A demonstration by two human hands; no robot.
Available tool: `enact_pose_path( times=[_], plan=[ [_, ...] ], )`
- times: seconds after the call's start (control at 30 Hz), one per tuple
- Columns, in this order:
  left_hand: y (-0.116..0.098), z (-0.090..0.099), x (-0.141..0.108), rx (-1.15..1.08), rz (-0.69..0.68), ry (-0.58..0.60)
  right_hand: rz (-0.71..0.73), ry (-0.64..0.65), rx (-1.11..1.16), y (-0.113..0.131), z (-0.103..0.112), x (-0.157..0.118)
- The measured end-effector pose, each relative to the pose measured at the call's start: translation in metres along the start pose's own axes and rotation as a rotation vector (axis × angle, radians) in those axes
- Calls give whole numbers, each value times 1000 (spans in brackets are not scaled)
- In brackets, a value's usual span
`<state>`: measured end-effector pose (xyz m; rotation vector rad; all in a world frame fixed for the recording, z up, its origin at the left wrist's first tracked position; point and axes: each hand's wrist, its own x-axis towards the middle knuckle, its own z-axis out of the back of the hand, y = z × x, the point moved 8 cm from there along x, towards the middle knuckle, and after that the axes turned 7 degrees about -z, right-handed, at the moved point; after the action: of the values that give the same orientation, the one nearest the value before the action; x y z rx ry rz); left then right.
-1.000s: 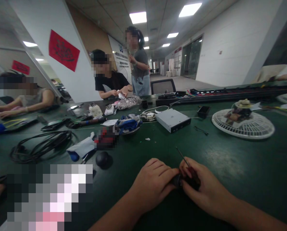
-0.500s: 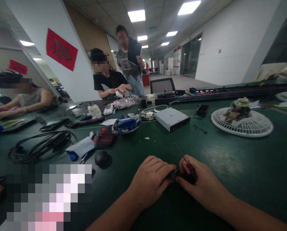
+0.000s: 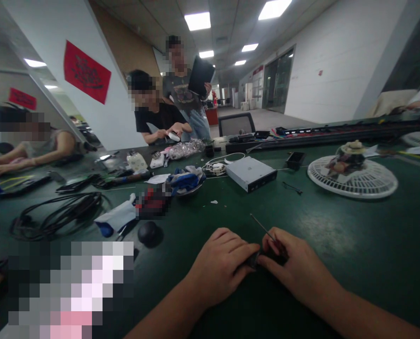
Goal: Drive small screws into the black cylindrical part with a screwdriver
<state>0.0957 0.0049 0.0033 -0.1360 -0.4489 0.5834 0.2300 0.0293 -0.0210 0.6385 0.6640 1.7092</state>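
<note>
My left hand (image 3: 222,259) is closed round a small dark part (image 3: 254,259), most of which its fingers hide. Close against it on the right, my right hand (image 3: 290,261) grips a screwdriver (image 3: 262,228). The metal shaft points up and to the left, away from the dark part, and its handle lies within my curled fingers. The thumb and fingertips of my right hand reach to the end of the dark part. Both hands are low over the green tabletop (image 3: 202,221).
A grey optical drive (image 3: 251,170) lies ahead, with a white fan grille (image 3: 352,176) to its right. On the left are a black ball (image 3: 149,233), a blue-and-white cloth (image 3: 186,179) and coiled black cable (image 3: 59,214). Other people sit and stand across the table.
The screwdriver shaft has tipped slightly further left. My hands stay close together at the dark part. Across the table, the standing person's dark folder has swung out to the right.
</note>
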Motion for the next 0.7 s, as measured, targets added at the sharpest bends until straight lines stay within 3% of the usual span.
enact_pose_path(
  times=[0.3,0.43,0.57,0.7],
  plan=[
    [-1,4,2,-30,28,-15,-38,-24,-27,-6,0,3],
    [4,6,1,-6,76,-95,16,5,29,2,2,-1],
    [24,16,-9,124,271,-265,42,19,108,5,6,-4],
    [39,25,-20,234,455,-366,21,71,17,4,0,-2]
  ],
)
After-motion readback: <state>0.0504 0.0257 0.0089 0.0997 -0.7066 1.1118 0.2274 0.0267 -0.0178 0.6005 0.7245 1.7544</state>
